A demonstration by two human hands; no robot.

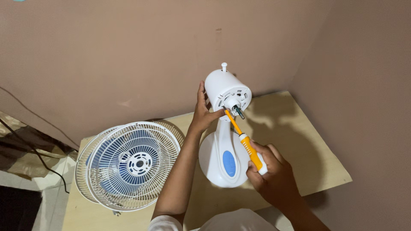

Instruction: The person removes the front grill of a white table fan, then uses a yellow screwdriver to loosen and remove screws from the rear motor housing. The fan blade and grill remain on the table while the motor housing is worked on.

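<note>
1. Step in hand, by my read: working a fastener on the motor face of the white plastic fan body w/ round base and blue oval panel [225, 141], which stands centre of the tabletop.
2. Left hand [204, 112]: grip closed round the left side of the motor housing, steadying it.
3. Right hand [270, 173]: grip closed on the orange-and-white handled screwdriver [245, 140]; tip at motor face beside the bare shaft.
4. Next move calls for keeping tip seated, shaft in line w/ fastener, housing held steady.
5. White wire fan grilles w/ blue blades [128, 164] lie on the near left, apart from the base.
6. Tabletop [308, 158]: pale wood, set into corner of plain brownish walls [107, 55]. Dark cable [40, 158] at far left.
</note>
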